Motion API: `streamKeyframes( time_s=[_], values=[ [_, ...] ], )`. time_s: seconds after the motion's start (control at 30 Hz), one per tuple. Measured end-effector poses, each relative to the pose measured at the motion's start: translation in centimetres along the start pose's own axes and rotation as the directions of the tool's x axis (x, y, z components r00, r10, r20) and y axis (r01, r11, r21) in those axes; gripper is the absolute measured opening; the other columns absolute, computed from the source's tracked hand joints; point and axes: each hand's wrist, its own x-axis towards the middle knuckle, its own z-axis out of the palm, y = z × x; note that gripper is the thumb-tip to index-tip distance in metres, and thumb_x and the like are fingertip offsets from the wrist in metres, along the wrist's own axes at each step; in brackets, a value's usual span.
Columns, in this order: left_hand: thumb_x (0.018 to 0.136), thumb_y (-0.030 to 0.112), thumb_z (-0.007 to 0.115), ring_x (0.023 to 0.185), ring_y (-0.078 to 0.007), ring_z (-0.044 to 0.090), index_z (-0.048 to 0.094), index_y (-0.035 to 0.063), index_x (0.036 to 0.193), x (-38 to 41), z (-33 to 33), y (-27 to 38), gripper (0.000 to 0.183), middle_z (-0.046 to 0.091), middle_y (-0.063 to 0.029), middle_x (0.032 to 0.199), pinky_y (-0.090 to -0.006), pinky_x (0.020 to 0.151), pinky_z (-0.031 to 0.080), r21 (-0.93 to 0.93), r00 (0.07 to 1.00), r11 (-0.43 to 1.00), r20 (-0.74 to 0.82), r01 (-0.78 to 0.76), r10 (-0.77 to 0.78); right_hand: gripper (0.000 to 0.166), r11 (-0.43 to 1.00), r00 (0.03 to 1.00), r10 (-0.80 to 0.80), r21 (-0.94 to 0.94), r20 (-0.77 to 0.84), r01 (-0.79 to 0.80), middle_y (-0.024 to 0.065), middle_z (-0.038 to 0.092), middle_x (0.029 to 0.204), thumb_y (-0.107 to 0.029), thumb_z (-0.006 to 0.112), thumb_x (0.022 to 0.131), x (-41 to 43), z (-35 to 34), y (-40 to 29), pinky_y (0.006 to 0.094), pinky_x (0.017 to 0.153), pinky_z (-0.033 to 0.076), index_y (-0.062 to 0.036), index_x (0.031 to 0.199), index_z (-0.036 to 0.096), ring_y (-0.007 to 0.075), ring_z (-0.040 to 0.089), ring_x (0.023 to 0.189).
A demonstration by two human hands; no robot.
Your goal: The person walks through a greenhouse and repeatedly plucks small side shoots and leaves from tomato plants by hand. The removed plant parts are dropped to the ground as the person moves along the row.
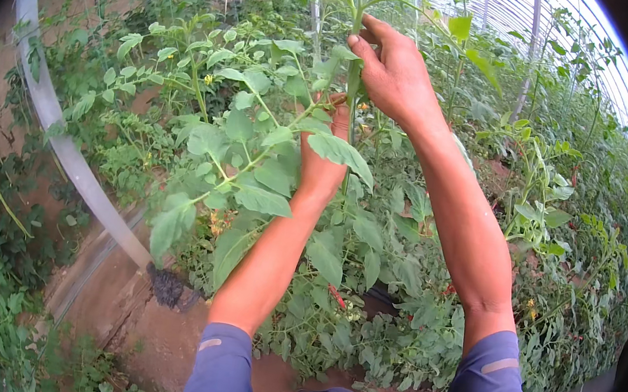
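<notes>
A tall tomato plant rises before me, its thick green stem standing roughly upright. High on that stem, the thumb and bent fingers of my right hand close around it. My left hand is lower, just left of the same stem. Leaves cover part of it, and its fingertips are mostly hidden, so its grip does not show. A broad compound leaf spreads left across my left wrist and forearm. Beneath my arms, a red fruit shows among lower foliage.
A curved grey post leans along the left, with a dark bundle at its foot. Bare soil lies below. Dense tomato plants fill the right. Ribbed translucent greenhouse covering arches above a thin upright post.
</notes>
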Motion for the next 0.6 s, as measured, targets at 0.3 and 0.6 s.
streamKeyframes(
  time_s=[0.3,0.6],
  values=[
    [0.104,0.027,0.059,0.113,-0.0162,0.06,0.059,0.0014,0.125,0.0,0.9,-1.0,0.033,0.064,-0.0087,0.119,-0.0319,0.095,0.05,-0.322,0.994,0.946,0.081,-0.041,0.07,0.022,0.915,0.954,0.077,0.401,-0.289,0.048,0.0066,0.072,0.096,-0.013,0.054,0.105,-4.8,-0.4,-2.1,0.0214,0.062,0.045,0.0025,0.12,0.059,0.0037,0.053,0.07],
    [0.102,0.017,0.061,0.088,-0.0148,0.069,0.061,-0.0031,0.123,1.1,-0.6,0.1,0.029,0.067,-0.01,0.104,-0.0283,0.068,0.061,-0.268,0.956,0.955,0.292,0.125,-0.043,0.04,0.97,0.862,0.243,0.136,-0.444,-0.203,0.0128,0.076,0.092,-0.025,0.074,0.088,1.2,1.5,3.3,0.0322,0.075,0.054,0.0028,0.117,0.07,0.0173,0.069,0.08]
  ],
)
